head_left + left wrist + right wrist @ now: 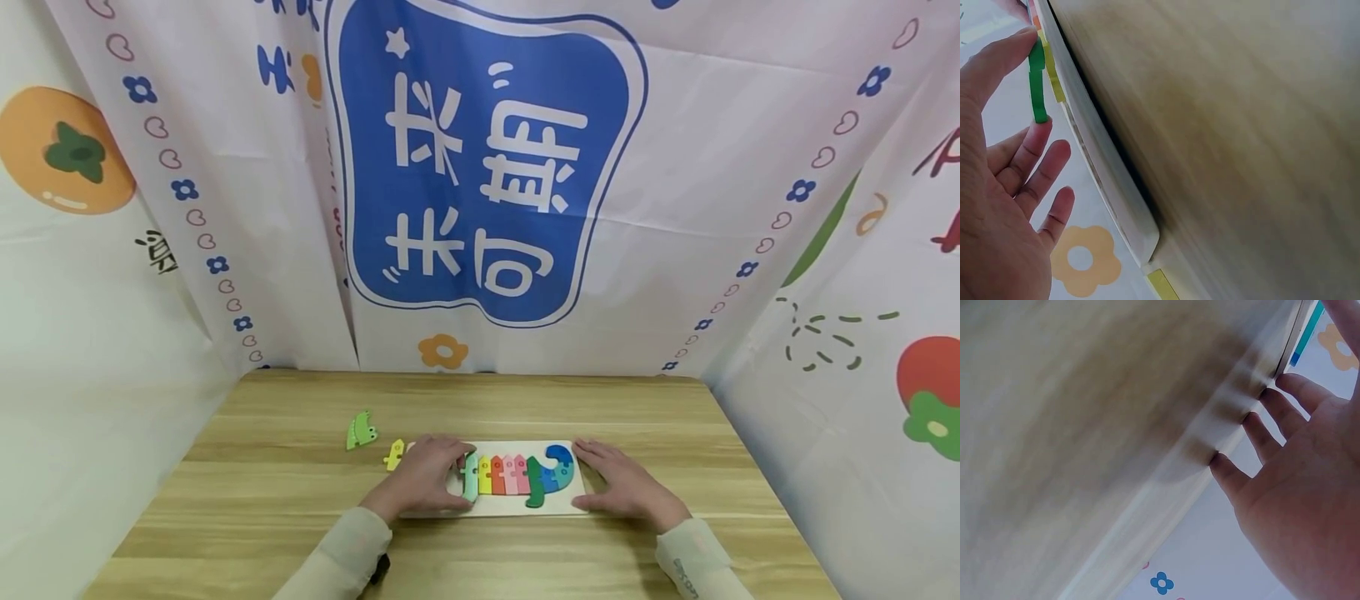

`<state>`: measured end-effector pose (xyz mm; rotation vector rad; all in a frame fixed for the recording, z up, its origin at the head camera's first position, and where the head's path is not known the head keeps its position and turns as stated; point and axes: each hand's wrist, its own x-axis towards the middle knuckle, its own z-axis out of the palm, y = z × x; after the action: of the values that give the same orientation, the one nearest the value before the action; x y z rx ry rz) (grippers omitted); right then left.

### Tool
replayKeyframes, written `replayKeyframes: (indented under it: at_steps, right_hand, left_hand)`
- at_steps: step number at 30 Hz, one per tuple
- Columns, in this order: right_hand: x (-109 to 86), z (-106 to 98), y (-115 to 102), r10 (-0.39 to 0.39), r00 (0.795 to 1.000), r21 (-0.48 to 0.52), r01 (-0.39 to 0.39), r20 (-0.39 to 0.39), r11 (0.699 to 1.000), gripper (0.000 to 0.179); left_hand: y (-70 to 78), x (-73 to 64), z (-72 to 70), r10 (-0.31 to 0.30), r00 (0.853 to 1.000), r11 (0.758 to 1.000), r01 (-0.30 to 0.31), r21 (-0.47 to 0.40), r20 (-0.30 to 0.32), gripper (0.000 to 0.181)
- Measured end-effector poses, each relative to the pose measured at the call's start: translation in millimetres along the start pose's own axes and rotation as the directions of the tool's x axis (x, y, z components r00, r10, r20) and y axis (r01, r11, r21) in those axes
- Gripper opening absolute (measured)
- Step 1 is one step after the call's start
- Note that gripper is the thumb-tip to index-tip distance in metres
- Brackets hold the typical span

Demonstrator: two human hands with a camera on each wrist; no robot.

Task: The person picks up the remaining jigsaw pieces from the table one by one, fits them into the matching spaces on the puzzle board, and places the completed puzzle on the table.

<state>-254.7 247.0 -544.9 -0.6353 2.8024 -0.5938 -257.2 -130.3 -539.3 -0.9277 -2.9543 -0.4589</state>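
A pale wooden puzzle board (498, 506) lies on the table. Yellow, red, pink, dark green and blue pieces (508, 477) sit in a row on it, with a curled blue tail piece (561, 467) at the right end. My left hand (429, 475) pinches a light green puzzle piece (1036, 87) between thumb and a fingertip, over the board's left half. The left wrist view shows this piece held on edge, apart from the board. My right hand (618, 482) rests at the board's right edge, its fingers (1263, 440) extended and fingertips touching down.
A green crocodile-head piece (361, 431) lies on the wooden table (285, 500), left of the board. Nearer the board is a loose yellow piece (394, 455), partly beside the left hand. Printed white cloth (690, 208) hangs behind and at both sides of the table.
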Motion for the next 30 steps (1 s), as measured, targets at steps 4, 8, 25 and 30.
replayKeyframes:
  at_steps: [4,8,25,30]
  right_hand:
    - [0.6,0.8,0.5,0.000,1.000,-0.002,0.000,-0.001,1.000,0.096]
    - [0.3,0.6,-0.1,0.005,1.000,0.000,-0.005,0.000,1.000,0.095]
    - [-0.2,-0.4,-1.8,0.016,1.000,0.001,-0.016,0.002,1.000,0.094]
    - [-0.9,-0.8,-1.9,0.009,1.000,0.004,-0.009,0.004,1.000,0.094]
  left_hand:
    - [0.4,0.8,1.4,0.007,1.000,1.000,-0.007,0.006,0.006,0.083]
    - [1.7,0.7,1.6,0.004,1.000,1.000,-0.004,0.011,0.013,0.081]
    - [0.6,2.8,-0.9,-0.037,0.991,0.990,0.054,-0.131,0.130,0.078]
    - [0.1,2.5,-0.9,-0.037,0.989,0.989,0.057,-0.135,0.143,0.083]
